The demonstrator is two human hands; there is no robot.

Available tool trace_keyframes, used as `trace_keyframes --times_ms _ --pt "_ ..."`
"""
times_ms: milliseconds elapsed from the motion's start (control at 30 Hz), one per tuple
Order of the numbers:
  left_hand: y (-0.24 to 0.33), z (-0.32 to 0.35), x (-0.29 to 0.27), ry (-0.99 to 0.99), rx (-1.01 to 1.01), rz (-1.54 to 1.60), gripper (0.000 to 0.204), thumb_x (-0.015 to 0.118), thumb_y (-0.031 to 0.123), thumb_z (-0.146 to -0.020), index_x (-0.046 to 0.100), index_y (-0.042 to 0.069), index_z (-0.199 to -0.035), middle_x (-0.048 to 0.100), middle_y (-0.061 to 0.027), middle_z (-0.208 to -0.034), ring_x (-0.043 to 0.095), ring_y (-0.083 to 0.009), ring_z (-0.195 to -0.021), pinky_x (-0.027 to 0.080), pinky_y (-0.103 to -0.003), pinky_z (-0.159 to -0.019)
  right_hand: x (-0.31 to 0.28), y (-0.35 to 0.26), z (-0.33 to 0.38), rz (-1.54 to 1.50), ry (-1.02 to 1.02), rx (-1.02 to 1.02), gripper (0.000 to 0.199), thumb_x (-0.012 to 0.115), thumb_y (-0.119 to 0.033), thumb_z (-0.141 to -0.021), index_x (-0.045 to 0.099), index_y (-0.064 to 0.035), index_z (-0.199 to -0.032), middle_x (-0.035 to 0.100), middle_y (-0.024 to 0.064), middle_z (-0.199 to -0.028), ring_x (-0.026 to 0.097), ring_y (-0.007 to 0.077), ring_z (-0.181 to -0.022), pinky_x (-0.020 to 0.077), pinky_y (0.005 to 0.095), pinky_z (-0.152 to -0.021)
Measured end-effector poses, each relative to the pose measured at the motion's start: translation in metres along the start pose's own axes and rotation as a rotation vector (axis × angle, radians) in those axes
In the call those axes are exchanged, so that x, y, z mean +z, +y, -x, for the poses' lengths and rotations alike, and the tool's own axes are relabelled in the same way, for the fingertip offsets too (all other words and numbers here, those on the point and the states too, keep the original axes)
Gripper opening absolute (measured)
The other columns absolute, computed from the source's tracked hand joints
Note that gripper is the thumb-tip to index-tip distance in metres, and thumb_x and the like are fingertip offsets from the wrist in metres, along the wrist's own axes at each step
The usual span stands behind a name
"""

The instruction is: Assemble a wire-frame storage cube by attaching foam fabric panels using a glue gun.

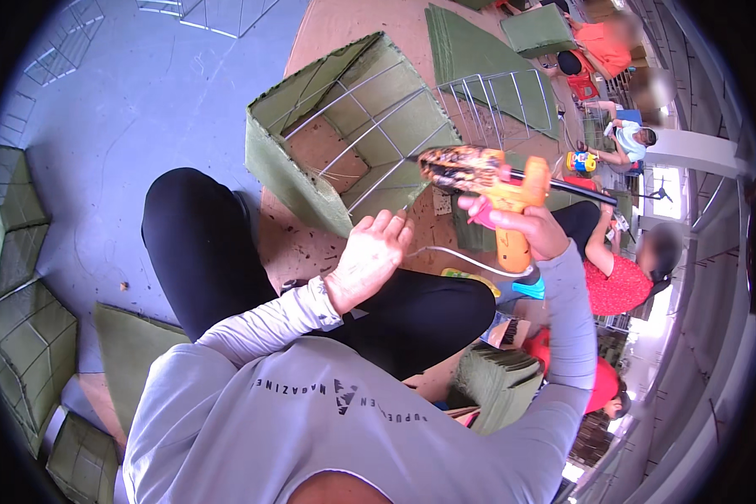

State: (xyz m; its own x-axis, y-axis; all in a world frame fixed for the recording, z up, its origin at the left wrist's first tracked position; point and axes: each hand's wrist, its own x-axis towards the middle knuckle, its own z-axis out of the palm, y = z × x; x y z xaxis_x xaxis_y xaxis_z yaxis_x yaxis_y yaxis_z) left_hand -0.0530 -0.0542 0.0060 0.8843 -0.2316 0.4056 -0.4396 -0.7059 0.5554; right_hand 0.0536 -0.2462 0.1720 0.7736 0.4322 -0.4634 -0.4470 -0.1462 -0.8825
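My right hand [525, 228] is wrapped round the handle of an orange glue gun [512, 195]. Dark stains cover the gun's front end, its nozzle points left toward a box, and a black stick juts out at its back. A pale cord hangs from the handle. In front of me a wire-frame box [301, 189] lined with green felt-like sheet lies tilted, its open side crossed by bare wires. My left hand [370, 256] is at the box's near right corner, fingers bent against the edge; the fingertips are partly hidden.
Green sheets [470, 67] lie at the far side, with a wire frame [508, 105] beside them. More green-lined boxes [29, 353] stand at my left. A stack of green pieces [500, 378] lies at my right. Several people sit along the right, one in a red top [617, 286].
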Motion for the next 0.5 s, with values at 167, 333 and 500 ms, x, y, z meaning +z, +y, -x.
trace_keyframes --times_ms 167,333,500 --pt "0.0 0.001 -0.001 -0.02 0.022 0.002 0.036 0.059 0.012 -0.071 0.06 0.0 -0.104 0.06 -0.0118 -0.11 0.055 -0.0194 -0.088 0.043 -0.031 -0.072 0.036 -0.048 -0.043 0.571 -0.124 0.43 0.037 0.068 -0.007 -0.083 0.053 -0.0001 -0.117 0.064 0.0081 -0.096 0.066 0.0172 -0.086 0.0534 0.0298 -0.072" --pt "0.001 0.001 -0.003 -0.048 0.011 0.039 0.032 0.059 0.013 -0.07 0.06 0.0 -0.099 0.06 -0.0135 -0.11 0.055 -0.0191 -0.087 0.043 -0.031 -0.072 0.05 -0.073 -0.073 0.676 -0.182 0.716 0.036 0.068 -0.003 -0.083 0.052 -0.0011 -0.115 0.064 0.0064 -0.088 0.064 0.0144 -0.076 0.0525 0.0296 -0.068" --pt "0.001 0.001 -0.007 -0.002 0.038 0.076 0.02 0.059 0.014 -0.067 0.06 0.004 -0.084 0.059 -0.009 -0.093 0.054 -0.0196 -0.085 0.042 -0.031 -0.072 0.057 -0.082 -0.085 0.847 -0.203 0.808 0.038 0.069 -0.002 -0.081 0.052 -0.0005 -0.115 0.064 0.0067 -0.086 0.063 0.0135 -0.074 0.0524 0.0292 -0.068"
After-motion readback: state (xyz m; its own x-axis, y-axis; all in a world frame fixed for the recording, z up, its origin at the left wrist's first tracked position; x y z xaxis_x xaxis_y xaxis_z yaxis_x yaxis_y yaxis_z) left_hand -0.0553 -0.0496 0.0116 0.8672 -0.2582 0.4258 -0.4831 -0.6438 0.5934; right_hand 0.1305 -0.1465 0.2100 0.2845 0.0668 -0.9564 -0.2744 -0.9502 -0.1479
